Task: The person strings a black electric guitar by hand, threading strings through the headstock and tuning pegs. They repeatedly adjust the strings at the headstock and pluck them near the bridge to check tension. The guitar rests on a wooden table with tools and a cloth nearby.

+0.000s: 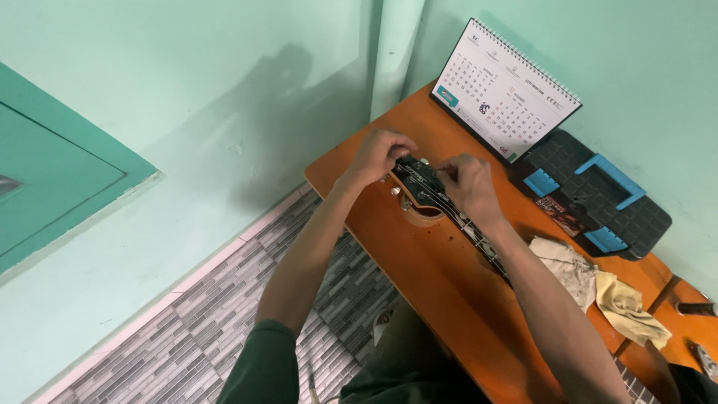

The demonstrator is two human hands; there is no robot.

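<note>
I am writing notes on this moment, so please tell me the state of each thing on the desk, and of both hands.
Guitar headstock: lying flat on the desk, held at both sides.
Left hand: closed on the headstock's far end.
Right hand: fingers pinched over the headstock.
Desk calendar: standing upright, open.
Tool case: lying flat, closed.
Rags: crumpled, lying loose.
Orange desk: bearing all of these.

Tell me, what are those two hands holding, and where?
Both grip a guitar headstock: left hand at its far end by the tuning pegs, right hand pinching near the neck. The exact finger hold is unclear.
</note>
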